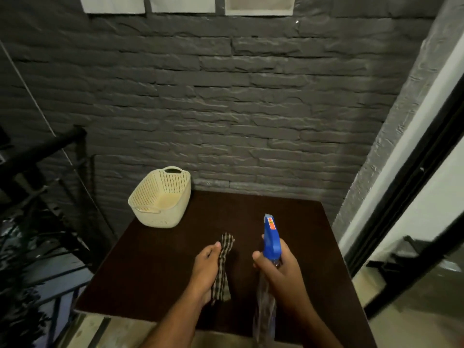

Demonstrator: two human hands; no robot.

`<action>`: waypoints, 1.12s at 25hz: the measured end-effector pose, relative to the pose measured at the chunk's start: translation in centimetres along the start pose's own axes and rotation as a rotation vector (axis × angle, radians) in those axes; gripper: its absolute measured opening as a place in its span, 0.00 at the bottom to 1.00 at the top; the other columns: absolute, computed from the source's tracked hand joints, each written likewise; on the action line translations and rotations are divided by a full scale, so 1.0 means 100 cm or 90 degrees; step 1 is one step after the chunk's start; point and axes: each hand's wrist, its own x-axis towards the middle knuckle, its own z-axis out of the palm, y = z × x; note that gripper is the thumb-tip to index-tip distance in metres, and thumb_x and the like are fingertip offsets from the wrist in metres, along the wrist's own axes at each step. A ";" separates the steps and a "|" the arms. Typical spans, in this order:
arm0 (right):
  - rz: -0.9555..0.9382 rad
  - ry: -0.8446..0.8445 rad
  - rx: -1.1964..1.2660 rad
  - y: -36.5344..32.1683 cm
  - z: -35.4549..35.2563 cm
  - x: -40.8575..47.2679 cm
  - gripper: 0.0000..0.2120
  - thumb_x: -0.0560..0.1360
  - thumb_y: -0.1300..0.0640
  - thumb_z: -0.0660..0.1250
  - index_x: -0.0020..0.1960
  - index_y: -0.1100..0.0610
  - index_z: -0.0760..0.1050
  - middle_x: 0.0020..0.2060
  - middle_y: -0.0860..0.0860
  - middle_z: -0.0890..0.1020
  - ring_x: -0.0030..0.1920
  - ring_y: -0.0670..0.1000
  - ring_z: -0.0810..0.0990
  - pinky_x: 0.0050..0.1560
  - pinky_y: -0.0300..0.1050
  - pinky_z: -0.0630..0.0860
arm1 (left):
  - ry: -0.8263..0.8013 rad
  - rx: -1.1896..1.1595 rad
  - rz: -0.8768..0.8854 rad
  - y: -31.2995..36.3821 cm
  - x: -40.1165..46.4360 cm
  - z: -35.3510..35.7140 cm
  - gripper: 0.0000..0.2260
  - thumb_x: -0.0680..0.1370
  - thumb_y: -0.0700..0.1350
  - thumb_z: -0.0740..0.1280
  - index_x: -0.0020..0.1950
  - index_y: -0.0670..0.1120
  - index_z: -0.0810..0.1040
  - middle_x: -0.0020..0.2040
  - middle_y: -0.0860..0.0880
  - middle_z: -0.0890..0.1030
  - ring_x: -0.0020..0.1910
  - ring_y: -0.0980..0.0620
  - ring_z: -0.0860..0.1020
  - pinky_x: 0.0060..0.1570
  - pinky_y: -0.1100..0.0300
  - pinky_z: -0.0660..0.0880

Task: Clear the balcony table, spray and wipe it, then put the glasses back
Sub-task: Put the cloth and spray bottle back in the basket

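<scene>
The spray bottle [270, 249] is held over the near right part of the table [155, 267], nozzle pointing forward toward the wall. The right hand [278, 264] is wrapped around its neck just under the blue head, which is the correct place to hold it, because the clear body below looks like thin smooth plastic that may slip or dent when squeezed. I judge it is light; how much liquid is inside I cannot tell. The cloth [223, 267], checked in dark and pale lines, hangs from the left hand [207, 270], which pinches it between thumb and fingers. It is soft and limp, so it is better bunched into a pad before wiping. On top of the blue head there is a small orange label with a mark, but the writing is too small to read. A cream perforated basket [160, 199] stands on the far left corner of the table, and it seems empty. No glasses are visible on the dark table, so spraying seems the step in hand.
</scene>
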 end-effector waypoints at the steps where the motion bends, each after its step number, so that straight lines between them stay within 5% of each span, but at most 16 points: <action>1: -0.004 0.001 -0.004 -0.003 0.015 0.013 0.09 0.74 0.53 0.72 0.51 0.43 0.75 0.44 0.51 0.82 0.46 0.49 0.82 0.48 0.45 0.80 | 0.000 -0.017 -0.013 0.009 0.011 -0.013 0.12 0.81 0.51 0.60 0.51 0.47 0.80 0.46 0.43 0.85 0.47 0.45 0.84 0.53 0.45 0.79; 5: -0.025 -0.003 -0.023 -0.023 0.083 0.068 0.10 0.73 0.53 0.73 0.50 0.44 0.74 0.46 0.48 0.81 0.46 0.39 0.80 0.44 0.33 0.76 | -0.023 -0.072 -0.056 0.052 0.055 -0.075 0.18 0.79 0.56 0.61 0.60 0.46 0.79 0.52 0.41 0.84 0.52 0.42 0.82 0.58 0.42 0.76; 9: -0.017 -0.030 -0.023 -0.029 0.126 0.108 0.22 0.66 0.36 0.71 0.47 0.52 0.76 0.43 0.55 0.81 0.44 0.53 0.81 0.49 0.52 0.80 | -0.049 -0.172 -0.128 0.083 0.086 -0.116 0.23 0.76 0.61 0.63 0.59 0.44 0.81 0.55 0.38 0.82 0.55 0.40 0.81 0.62 0.43 0.73; 11: 0.003 -0.065 -0.023 -0.029 0.140 0.128 0.16 0.69 0.43 0.72 0.48 0.54 0.77 0.43 0.54 0.82 0.46 0.53 0.82 0.51 0.55 0.81 | -0.084 -0.243 -0.160 0.089 0.095 -0.133 0.24 0.76 0.60 0.63 0.56 0.41 0.83 0.56 0.37 0.81 0.55 0.40 0.81 0.59 0.45 0.74; 13: 0.004 -0.121 -0.036 -0.030 0.149 0.148 0.11 0.71 0.50 0.73 0.52 0.48 0.77 0.46 0.51 0.82 0.49 0.50 0.82 0.52 0.51 0.81 | -0.081 -0.292 -0.156 0.094 0.100 -0.143 0.21 0.77 0.56 0.65 0.54 0.39 0.83 0.53 0.37 0.82 0.50 0.41 0.82 0.50 0.48 0.78; 16: -0.041 -0.178 -0.088 -0.036 0.162 0.175 0.17 0.72 0.51 0.74 0.53 0.34 0.72 0.52 0.44 0.78 0.54 0.45 0.78 0.54 0.44 0.77 | -0.035 -0.314 -0.119 0.098 0.113 -0.163 0.16 0.75 0.48 0.69 0.56 0.39 0.81 0.50 0.38 0.83 0.44 0.42 0.83 0.41 0.52 0.79; 22: -0.101 -0.150 -0.160 -0.055 0.184 0.233 0.14 0.70 0.52 0.75 0.43 0.37 0.71 0.44 0.43 0.77 0.48 0.45 0.77 0.50 0.46 0.77 | 0.053 -0.085 0.038 0.137 0.150 -0.186 0.10 0.76 0.43 0.68 0.57 0.46 0.79 0.51 0.42 0.84 0.49 0.44 0.82 0.45 0.50 0.78; 25: -0.075 -0.119 -0.125 -0.065 0.197 0.262 0.10 0.70 0.53 0.75 0.46 0.47 0.75 0.43 0.49 0.81 0.45 0.51 0.81 0.49 0.53 0.80 | 0.075 0.055 0.104 0.167 0.179 -0.194 0.07 0.75 0.42 0.68 0.52 0.50 0.80 0.48 0.44 0.84 0.49 0.44 0.83 0.52 0.44 0.79; 28: -0.063 -0.075 -0.077 -0.076 0.215 0.297 0.13 0.70 0.58 0.76 0.52 0.55 0.78 0.42 0.50 0.83 0.46 0.52 0.83 0.52 0.54 0.80 | 0.062 0.249 0.196 0.195 0.217 -0.208 0.09 0.74 0.40 0.70 0.53 0.50 0.79 0.47 0.46 0.84 0.48 0.47 0.83 0.53 0.49 0.79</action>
